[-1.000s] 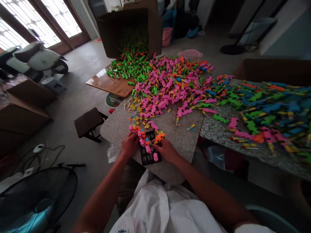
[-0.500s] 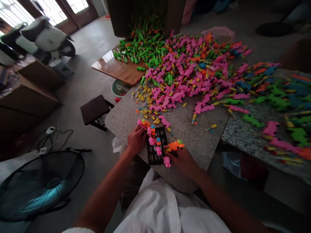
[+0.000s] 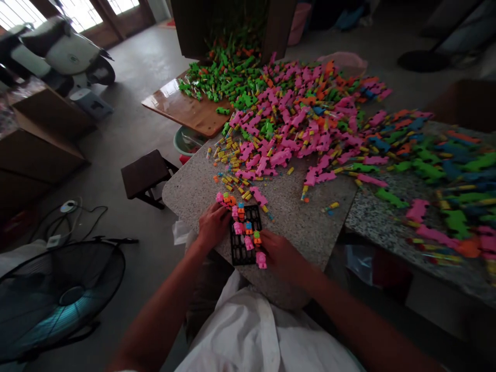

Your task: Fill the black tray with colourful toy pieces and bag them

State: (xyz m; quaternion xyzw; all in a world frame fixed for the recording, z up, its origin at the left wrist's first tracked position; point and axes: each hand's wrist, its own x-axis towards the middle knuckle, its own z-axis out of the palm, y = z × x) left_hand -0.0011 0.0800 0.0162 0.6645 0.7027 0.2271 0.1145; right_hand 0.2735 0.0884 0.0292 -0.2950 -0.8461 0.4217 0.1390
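A black grid tray lies at the near edge of a round speckled stone table. Several small pink, orange and blue toy pieces stand in its slots. My left hand curls against the tray's left edge, next to a pink and orange cluster. My right hand is at the tray's right edge, fingertips on an orange and green toy piece set into the grid. A pink piece sits just below those fingers. A big heap of pink toys covers the far half of the table.
Green toys spill from a tipped cardboard box onto a wooden board. A second stone slab at the right carries mixed-colour toys. On the floor at the left are a stool, a fan, cables, boxes and a scooter.
My right hand drew an orange toy away to the right of the tray, then brought it back in and set it onto the grid. My view tilted down towards the table.
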